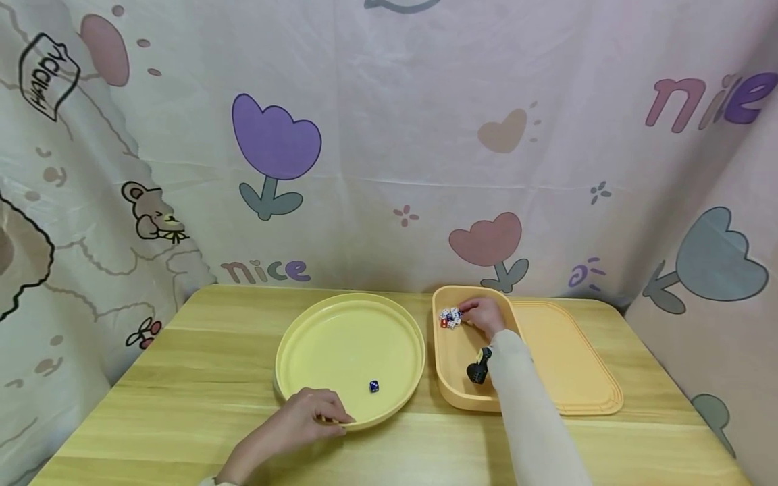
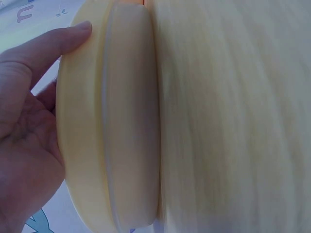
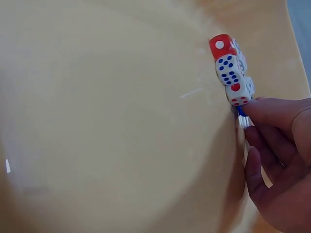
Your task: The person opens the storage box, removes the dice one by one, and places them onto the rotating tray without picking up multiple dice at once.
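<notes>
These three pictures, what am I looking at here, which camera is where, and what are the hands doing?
No machine here: a person works with two bare hands and wears three cameras. The wide picture comes from the head and looks down at a wooden table. The other two come from the wrists, so they are close and partly blurred.

On the table lie a round yellow tray with one blue die in it, an orange bin, and the bin's flat lid beside it.

The left hand grips the tray's near rim; the left wrist view shows the thumb on that rim. The right hand reaches into the bin and touches a cluster of dice, red and white. Whether it pinches one, I cannot tell.
</notes>
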Demonstrator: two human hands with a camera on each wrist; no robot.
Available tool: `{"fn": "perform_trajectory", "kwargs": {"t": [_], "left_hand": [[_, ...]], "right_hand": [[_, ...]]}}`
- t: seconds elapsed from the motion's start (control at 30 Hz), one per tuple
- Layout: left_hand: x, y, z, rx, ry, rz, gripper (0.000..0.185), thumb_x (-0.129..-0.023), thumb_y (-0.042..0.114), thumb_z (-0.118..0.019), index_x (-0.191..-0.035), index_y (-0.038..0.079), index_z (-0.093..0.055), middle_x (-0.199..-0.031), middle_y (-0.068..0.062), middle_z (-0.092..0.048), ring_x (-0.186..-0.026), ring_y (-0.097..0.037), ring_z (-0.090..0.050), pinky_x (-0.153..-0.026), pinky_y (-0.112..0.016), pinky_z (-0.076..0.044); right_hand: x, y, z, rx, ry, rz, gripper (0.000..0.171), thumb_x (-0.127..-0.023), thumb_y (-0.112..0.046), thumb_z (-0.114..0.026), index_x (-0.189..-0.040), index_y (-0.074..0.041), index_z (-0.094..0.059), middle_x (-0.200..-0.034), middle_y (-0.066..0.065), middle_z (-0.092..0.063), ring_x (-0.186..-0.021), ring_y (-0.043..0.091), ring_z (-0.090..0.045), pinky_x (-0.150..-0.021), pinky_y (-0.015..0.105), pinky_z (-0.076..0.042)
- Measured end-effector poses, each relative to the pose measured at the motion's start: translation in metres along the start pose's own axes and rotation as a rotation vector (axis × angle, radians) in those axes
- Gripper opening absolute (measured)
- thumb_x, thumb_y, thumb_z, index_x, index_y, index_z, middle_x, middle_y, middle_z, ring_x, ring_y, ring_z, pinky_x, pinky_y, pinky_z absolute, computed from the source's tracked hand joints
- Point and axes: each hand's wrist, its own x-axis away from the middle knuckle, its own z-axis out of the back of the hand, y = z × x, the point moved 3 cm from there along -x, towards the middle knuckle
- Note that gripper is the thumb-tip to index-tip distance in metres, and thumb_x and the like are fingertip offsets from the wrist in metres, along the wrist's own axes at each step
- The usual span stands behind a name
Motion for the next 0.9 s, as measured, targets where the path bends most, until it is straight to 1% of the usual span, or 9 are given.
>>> {"fn": "perform_trajectory", "kwargs": {"t": [0.13, 0.27, 0.43, 0.5, 0.53, 0.67, 0.73, 0.8, 0.9], "left_hand": [[0.0, 0.001, 0.001, 0.0, -0.006, 0.005, 0.009, -0.083, 0.005, -0.074, -0.091, 0.008, -0.076, -0.086, 0.008, -0.066, -0.076, 0.002, -0.057, -0.061, -0.018, -0.049], [-0.001, 0.002, 0.002, -0.005, -0.007, 0.003, 0.009, -0.083, 0.006, -0.074, -0.092, 0.007, -0.077, -0.086, 0.009, -0.066, -0.077, 0.002, -0.056, -0.061, -0.018, -0.049], [0.0, 0.002, 0.001, 0.001, -0.009, 0.007, 0.009, -0.084, 0.005, -0.074, -0.092, 0.007, -0.077, -0.087, 0.009, -0.066, -0.077, 0.002, -0.057, -0.062, -0.019, -0.05], [0.0, 0.002, 0.001, 0.003, -0.012, 0.009, 0.01, -0.084, 0.005, -0.074, -0.093, 0.007, -0.077, -0.087, 0.008, -0.066, -0.077, 0.002, -0.057, -0.062, -0.019, -0.05], [0.0, 0.002, 0.001, 0.004, -0.012, 0.009, 0.01, -0.084, 0.005, -0.074, -0.093, 0.007, -0.077, -0.087, 0.008, -0.066, -0.077, 0.002, -0.057, -0.062, -0.019, -0.05], [0.0, 0.001, 0.001, 0.0, -0.009, 0.006, 0.01, -0.083, 0.005, -0.074, -0.092, 0.007, -0.077, -0.087, 0.008, -0.066, -0.077, 0.002, -0.057, -0.062, -0.019, -0.049], [0.0, 0.001, 0.001, -0.004, -0.007, 0.004, 0.009, -0.083, 0.006, -0.074, -0.092, 0.008, -0.077, -0.086, 0.009, -0.066, -0.077, 0.002, -0.057, -0.062, -0.019, -0.049], [0.0, 0.001, 0.001, -0.003, -0.007, 0.006, 0.009, -0.084, 0.006, -0.074, -0.092, 0.008, -0.077, -0.086, 0.009, -0.066, -0.077, 0.002, -0.057, -0.062, -0.019, -0.049], [0.0, 0.001, 0.001, 0.0, -0.004, 0.003, 0.009, -0.083, 0.006, -0.074, -0.092, 0.007, -0.077, -0.086, 0.009, -0.066, -0.077, 0.002, -0.057, -0.061, -0.019, -0.049]], "right_hand": [[0.0, -0.002, 0.0, 0.066, -0.005, 0.009, 0.016, -0.076, 0.007, -0.07, -0.092, 0.009, -0.071, -0.095, 0.019, -0.068, -0.083, 0.026, -0.058, -0.064, 0.025, -0.043], [-0.002, -0.001, 0.001, 0.102, -0.008, 0.005, 0.014, -0.076, 0.007, -0.072, -0.09, 0.008, -0.071, -0.091, 0.016, -0.067, -0.081, 0.025, -0.057, -0.063, 0.024, -0.043], [-0.001, -0.001, 0.003, 0.103, -0.021, 0.006, 0.015, -0.074, 0.008, -0.074, -0.089, 0.009, -0.07, -0.087, 0.014, -0.067, -0.076, 0.022, -0.056, -0.061, 0.024, -0.044], [-0.002, 0.0, 0.005, 0.097, -0.037, 0.006, 0.016, -0.074, 0.007, -0.075, -0.09, 0.008, -0.07, -0.088, 0.014, -0.067, -0.077, 0.022, -0.057, -0.064, 0.026, -0.046], [0.0, -0.001, 0.006, 0.09, -0.042, 0.013, 0.014, -0.074, 0.007, -0.074, -0.087, 0.006, -0.071, -0.084, 0.012, -0.067, -0.076, 0.02, -0.057, -0.063, 0.025, -0.047], [0.001, -0.003, 0.013, 0.069, -0.081, 0.034, 0.013, -0.076, 0.003, -0.074, -0.089, 0.005, -0.07, -0.086, 0.012, -0.066, -0.076, 0.02, -0.056, -0.065, 0.027, -0.048], [0.002, -0.007, 0.016, 0.08, -0.078, 0.054, 0.011, -0.078, 0.001, -0.073, -0.088, 0.004, -0.071, -0.085, 0.01, -0.066, -0.073, 0.017, -0.055, -0.062, 0.025, -0.046], [0.002, -0.011, 0.019, 0.088, -0.081, 0.064, 0.015, -0.08, -0.001, -0.073, -0.093, 0.006, -0.07, -0.089, 0.012, -0.066, -0.074, 0.018, -0.054, -0.062, 0.026, -0.045], [0.003, -0.022, 0.023, 0.055, -0.085, 0.091, 0.016, -0.081, 0.0, -0.071, -0.095, 0.007, -0.069, -0.091, 0.013, -0.068, -0.077, 0.018, -0.057, -0.068, 0.029, -0.048]]}}
